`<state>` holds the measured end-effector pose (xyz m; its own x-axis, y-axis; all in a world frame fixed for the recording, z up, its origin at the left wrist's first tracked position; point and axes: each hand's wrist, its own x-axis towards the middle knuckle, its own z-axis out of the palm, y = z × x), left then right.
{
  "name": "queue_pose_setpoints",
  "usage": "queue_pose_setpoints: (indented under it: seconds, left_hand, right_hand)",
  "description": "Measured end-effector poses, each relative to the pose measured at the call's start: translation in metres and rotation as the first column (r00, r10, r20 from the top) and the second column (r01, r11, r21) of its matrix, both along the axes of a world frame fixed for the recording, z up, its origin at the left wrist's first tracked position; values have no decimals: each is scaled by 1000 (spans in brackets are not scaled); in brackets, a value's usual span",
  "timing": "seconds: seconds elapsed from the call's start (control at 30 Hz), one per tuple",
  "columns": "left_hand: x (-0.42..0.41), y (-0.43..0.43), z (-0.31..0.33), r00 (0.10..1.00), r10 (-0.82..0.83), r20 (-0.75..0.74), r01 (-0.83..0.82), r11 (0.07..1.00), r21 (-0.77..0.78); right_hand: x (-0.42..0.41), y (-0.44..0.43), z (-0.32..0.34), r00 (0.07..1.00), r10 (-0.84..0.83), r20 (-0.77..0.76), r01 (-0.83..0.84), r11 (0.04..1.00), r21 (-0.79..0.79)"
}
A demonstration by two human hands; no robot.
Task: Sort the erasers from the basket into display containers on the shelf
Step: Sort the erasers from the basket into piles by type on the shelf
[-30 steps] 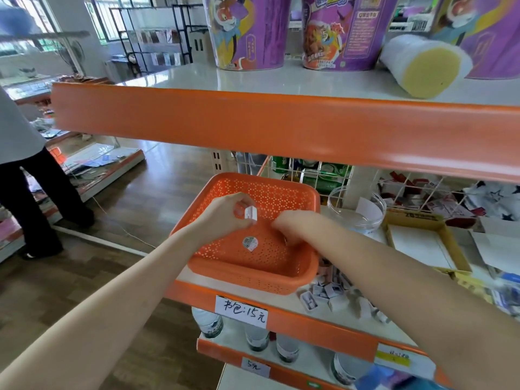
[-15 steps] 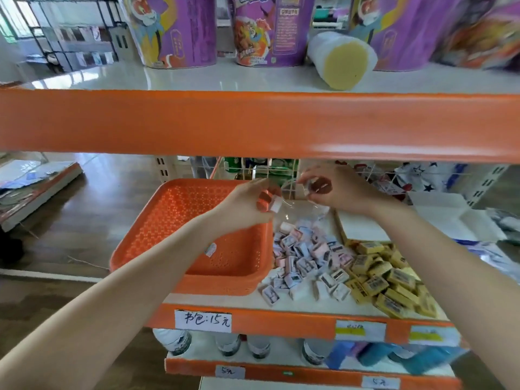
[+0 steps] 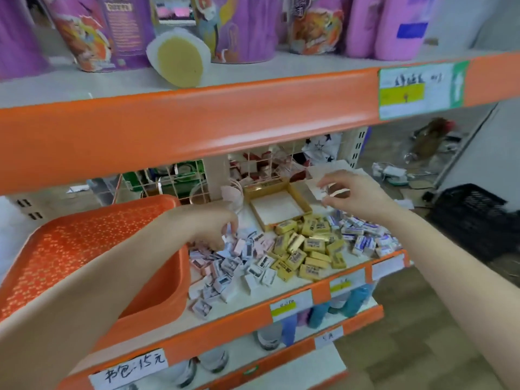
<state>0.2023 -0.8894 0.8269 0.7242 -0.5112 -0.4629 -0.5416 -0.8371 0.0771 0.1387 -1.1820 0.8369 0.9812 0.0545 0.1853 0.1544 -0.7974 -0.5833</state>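
The orange plastic basket (image 3: 84, 249) sits at the left of the middle shelf, its inside mostly hidden by my left arm. My left hand (image 3: 208, 223) hangs over the pile of pink and white erasers (image 3: 233, 263), fingers curled down with a pale eraser at the fingertips. Further right, my right hand (image 3: 357, 195) pinches a small white eraser (image 3: 319, 192) in the air above the back of the shelf. Under it lie a heap of yellow erasers (image 3: 306, 249) and a heap of white-and-blue erasers (image 3: 365, 237).
An open yellow cardboard box (image 3: 304, 192) and a clear glass bowl (image 3: 201, 192) stand behind the piles. The orange upper shelf edge (image 3: 197, 128) hangs low over the work area. A black crate (image 3: 472, 218) sits on the floor at the right.
The view has swung right. My left hand dropped from beside the bowl down onto the pink and white pile. My right hand moved right, still pinching a small eraser.
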Motion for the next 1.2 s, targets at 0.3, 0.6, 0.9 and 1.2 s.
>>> queue_pose_setpoints:
  seconds: [0.3,0.6,0.9,1.2]
  left_hand:
    - [-9,-102,11,948,-257,190,300,921,-250]
    - [-19,-133,-50,916,-373,145,395,903,-172]
    - [-29,-130,-82,891,-302,339,402,872,-279]
    - [-33,-134,-81,917,-217,334,341,862,-376]
  right_hand:
    - [-37,-58,-19,947,-319,37,320,947,-35]
    - [-48,-68,-75,926,-377,18,373,907,-196]
    - [-38,-52,-97,918,-397,-12,345,814,-467]
    - [-19,-60,-99,920,-388,-58,317,824,-470]
